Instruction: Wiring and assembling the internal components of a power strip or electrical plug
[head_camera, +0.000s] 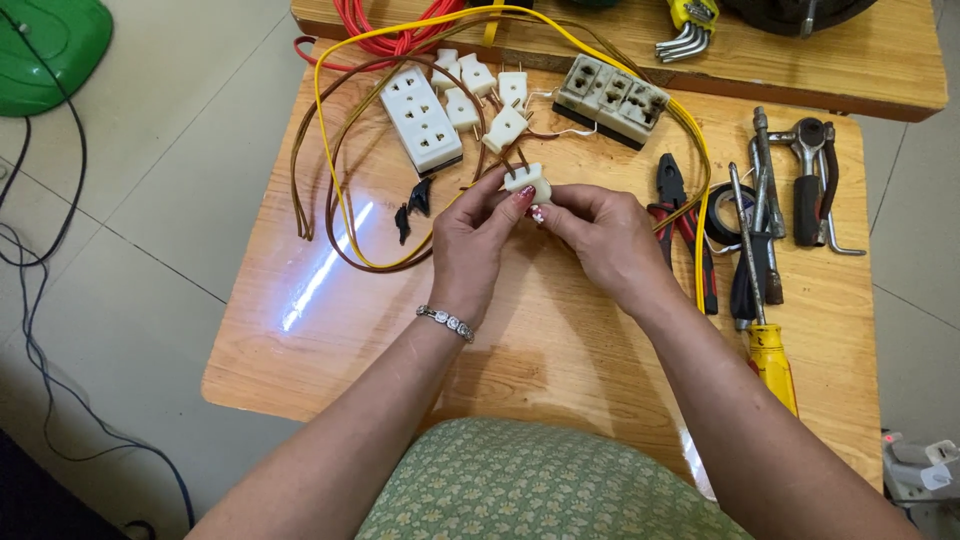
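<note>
- The left hand (478, 240) and the right hand (597, 235) met over the middle of the wooden table (330, 340), both pinching one small white plug (527, 183) between their fingertips.
- The left thumb and forefinger gripped the plug's left side; the right fingers were curled around its right side and underside.
- Two brown wires (512, 163) ran up from the top of the plug towards the other parts at the back of the table.
- A silver bracelet (445, 322) sat on the left wrist.
- Just behind the hands lay a cluster of loose white plugs (480, 92), with a white three-outlet socket strip (421, 117) to their left and a worn grey socket block (611, 99) to their right.
- A yellow cable (322, 120) and a brown cable (300, 170) looped across the left half of the table, and red cable (385, 30) lay bunched at the far edge.
- Two small black pieces (411, 208) lay left of the hands, apart from them.
- On the right side lay red-handled pliers (678, 225), a roll of black tape (722, 213), a yellow-handled screwdriver (770, 355) and several metal tools (810, 180), none touched by a hand.
</note>
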